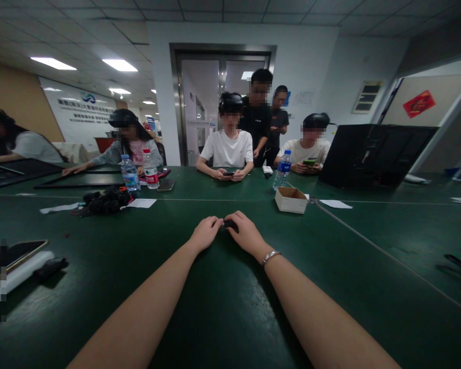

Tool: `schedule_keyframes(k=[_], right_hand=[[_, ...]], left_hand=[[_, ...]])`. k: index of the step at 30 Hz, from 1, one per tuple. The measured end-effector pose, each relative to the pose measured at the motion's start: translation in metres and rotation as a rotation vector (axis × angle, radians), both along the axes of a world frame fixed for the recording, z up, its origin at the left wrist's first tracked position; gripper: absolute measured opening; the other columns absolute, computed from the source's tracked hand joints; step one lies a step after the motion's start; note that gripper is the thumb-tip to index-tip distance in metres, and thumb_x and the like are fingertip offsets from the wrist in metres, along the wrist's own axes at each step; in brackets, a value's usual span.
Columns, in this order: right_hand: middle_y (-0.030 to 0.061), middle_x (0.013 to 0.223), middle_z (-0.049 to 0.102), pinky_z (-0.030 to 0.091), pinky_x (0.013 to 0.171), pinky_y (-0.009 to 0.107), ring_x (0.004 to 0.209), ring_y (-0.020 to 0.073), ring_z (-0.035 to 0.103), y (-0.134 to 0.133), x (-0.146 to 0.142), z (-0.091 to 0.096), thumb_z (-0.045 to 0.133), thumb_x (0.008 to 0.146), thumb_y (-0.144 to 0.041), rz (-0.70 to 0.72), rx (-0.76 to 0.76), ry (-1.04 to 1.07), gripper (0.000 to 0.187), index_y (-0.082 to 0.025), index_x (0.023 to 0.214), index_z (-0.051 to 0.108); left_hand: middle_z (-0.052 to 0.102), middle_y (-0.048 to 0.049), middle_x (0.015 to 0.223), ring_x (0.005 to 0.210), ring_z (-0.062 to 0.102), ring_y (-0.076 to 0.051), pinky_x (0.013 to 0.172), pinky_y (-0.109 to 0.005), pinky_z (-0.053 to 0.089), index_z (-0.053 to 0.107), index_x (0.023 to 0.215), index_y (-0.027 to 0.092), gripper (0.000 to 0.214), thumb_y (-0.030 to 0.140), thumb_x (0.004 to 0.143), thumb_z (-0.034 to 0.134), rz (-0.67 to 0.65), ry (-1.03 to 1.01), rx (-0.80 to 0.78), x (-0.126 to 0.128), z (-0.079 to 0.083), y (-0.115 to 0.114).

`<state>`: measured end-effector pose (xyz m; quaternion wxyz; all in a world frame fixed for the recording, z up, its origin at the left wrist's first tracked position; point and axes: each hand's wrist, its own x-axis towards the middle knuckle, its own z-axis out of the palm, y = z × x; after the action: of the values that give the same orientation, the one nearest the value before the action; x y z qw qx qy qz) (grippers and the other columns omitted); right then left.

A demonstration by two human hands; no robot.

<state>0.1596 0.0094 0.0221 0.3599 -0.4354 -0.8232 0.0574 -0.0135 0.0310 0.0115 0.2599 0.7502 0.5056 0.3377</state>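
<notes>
A small black object (231, 224) is between my hands, low over the green table (223, 318); its exact kind is too small to make out. My right hand (246, 233) grips it from the right, with the thumb and fingers curled round it. My left hand (205, 233) is closed in a pinch at the object's left end, and the fingertips hide that end. A silver bracelet (271, 256) circles my right wrist. Both forearms reach forward from the near edge of the view.
An open box (292, 201) and a water bottle (282, 169) stand ahead to the right, near a large black case (376, 156). Two bottles stand to the left behind a black cable bundle (105, 201). A phone (26, 253) lies at far left. Several people are across the table.
</notes>
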Motion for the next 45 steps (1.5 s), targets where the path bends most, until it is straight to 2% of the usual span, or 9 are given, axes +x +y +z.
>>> schedule_keyframes(k=[4, 8, 15, 21, 26, 32, 38, 43, 45], right_hand=[[0.0029, 0.099, 0.053, 0.046, 0.078, 0.027, 0.087, 0.0134, 0.055, 0.0, 0.001, -0.001, 0.056, 0.079, -0.011, -0.002, 0.002, -0.017, 0.024, -0.022, 0.1, 0.058], [0.003, 0.099, 0.053, 0.045, 0.079, 0.028, 0.088, 0.0136, 0.054, 0.002, 0.001, -0.002, 0.056, 0.079, -0.011, -0.005, 0.005, -0.017, 0.024, -0.021, 0.101, 0.058], [0.0031, 0.099, 0.053, 0.045, 0.082, 0.028, 0.09, 0.0135, 0.054, -0.001, -0.001, 0.0, 0.054, 0.08, -0.01, 0.021, 0.003, 0.007, 0.025, -0.021, 0.101, 0.057], [0.0035, 0.099, 0.053, 0.046, 0.081, 0.03, 0.089, 0.0143, 0.054, 0.0, 0.0, 0.001, 0.055, 0.078, -0.01, -0.002, -0.004, 0.021, 0.025, -0.021, 0.101, 0.057], [0.0032, 0.099, 0.053, 0.046, 0.082, 0.031, 0.089, 0.0142, 0.055, -0.001, -0.001, 0.001, 0.054, 0.079, -0.009, 0.021, -0.008, 0.014, 0.025, -0.022, 0.1, 0.058], [0.0032, 0.098, 0.053, 0.046, 0.081, 0.03, 0.088, 0.0139, 0.055, -0.002, -0.002, 0.002, 0.054, 0.079, -0.009, 0.009, 0.0, 0.017, 0.025, -0.021, 0.1, 0.058], [0.003, 0.098, 0.053, 0.046, 0.082, 0.029, 0.089, 0.0136, 0.055, -0.003, -0.003, 0.002, 0.054, 0.079, -0.008, 0.033, -0.001, -0.005, 0.026, -0.022, 0.101, 0.058], [0.0033, 0.099, 0.053, 0.046, 0.082, 0.029, 0.089, 0.0138, 0.055, 0.0, -0.001, 0.0, 0.055, 0.079, -0.009, 0.004, 0.008, 0.015, 0.025, -0.021, 0.101, 0.057], [0.0033, 0.099, 0.053, 0.047, 0.082, 0.03, 0.089, 0.014, 0.055, 0.0, -0.001, 0.001, 0.055, 0.079, -0.009, 0.002, 0.004, 0.016, 0.025, -0.021, 0.101, 0.057]], left_hand=[[0.062, -0.0035, 0.097, 0.089, 0.057, -0.016, 0.081, -0.029, 0.045, 0.057, 0.095, 0.021, 0.019, 0.034, 0.081, 0.051, -0.052, -0.096, 0.006, 0.0, -0.007, 0.004], [0.063, -0.0032, 0.092, 0.087, 0.058, -0.015, 0.081, -0.027, 0.045, 0.056, 0.093, 0.02, 0.018, 0.031, 0.078, 0.055, -0.069, -0.174, -0.01, 0.001, -0.008, 0.005], [0.064, -0.0025, 0.071, 0.071, 0.059, -0.017, 0.074, -0.031, 0.043, 0.058, 0.07, 0.019, 0.052, 0.055, 0.088, 0.025, 0.009, -0.023, -0.031, 0.001, 0.004, -0.005], [0.064, -0.0029, 0.094, 0.083, 0.058, -0.016, 0.075, -0.028, 0.043, 0.057, 0.096, 0.022, 0.031, 0.047, 0.082, 0.048, 0.023, -0.084, -0.001, 0.002, 0.001, -0.003], [0.059, -0.006, 0.083, 0.082, 0.055, -0.019, 0.079, -0.032, 0.041, 0.059, 0.064, 0.019, 0.051, 0.055, 0.086, 0.03, 0.046, 0.044, 0.024, 0.0, 0.006, -0.005], [0.062, -0.0033, 0.088, 0.082, 0.055, -0.018, 0.072, -0.028, 0.041, 0.06, 0.086, 0.021, 0.041, 0.053, 0.085, 0.033, 0.04, 0.017, -0.017, 0.001, 0.007, -0.006], [0.059, -0.0058, 0.075, 0.075, 0.056, -0.02, 0.075, -0.032, 0.04, 0.057, 0.06, 0.019, 0.058, 0.057, 0.087, 0.022, 0.06, 0.054, 0.008, 0.001, 0.005, -0.003], [0.063, -0.0022, 0.088, 0.079, 0.056, -0.017, 0.071, -0.027, 0.041, 0.057, 0.088, 0.022, 0.038, 0.054, 0.083, 0.039, 0.054, -0.034, -0.017, 0.001, 0.003, -0.004], [0.063, -0.0015, 0.088, 0.079, 0.056, -0.017, 0.071, -0.027, 0.041, 0.057, 0.089, 0.022, 0.033, 0.052, 0.082, 0.043, 0.052, -0.027, -0.017, 0.001, 0.003, -0.004]])
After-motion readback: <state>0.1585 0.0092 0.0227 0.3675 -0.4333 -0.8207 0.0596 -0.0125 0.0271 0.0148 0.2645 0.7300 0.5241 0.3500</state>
